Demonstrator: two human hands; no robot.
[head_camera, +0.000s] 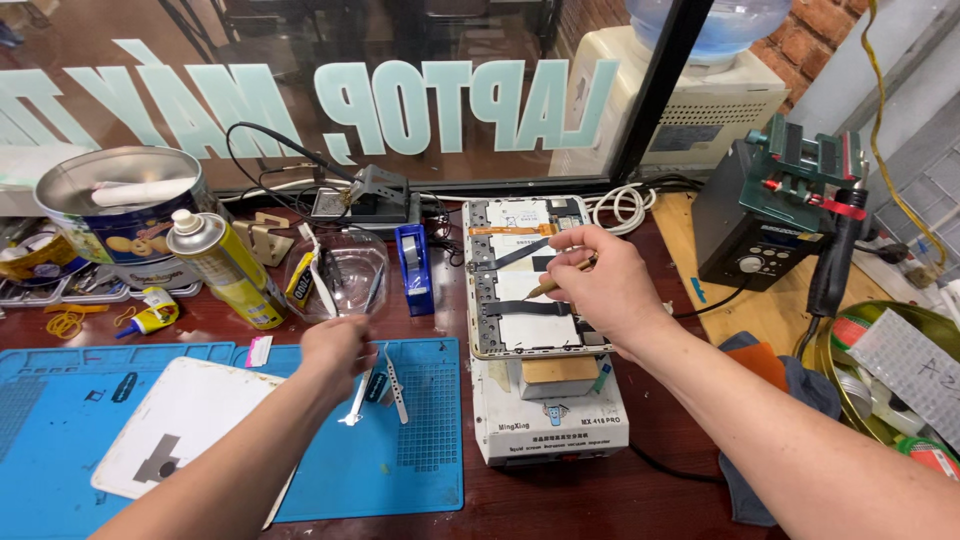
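Note:
An opened tablet with its white inner frame and black ribbon cables lies face down on a white heating machine. My right hand hovers over its middle, pinching a thin brown stick tool whose tip points at a black cable. My left hand is down on the blue mat, fingers curled over the top of silver tweezers. A second pair of tweezers lies just to the right of it. A white flat panel rests on the mat by my left forearm.
Along the back stand a yellow spray can, a round biscuit tin, a clear plastic tub, a blue tape dispenser and a soldering stand. A black hot-air station and a green tin of parts sit at the right.

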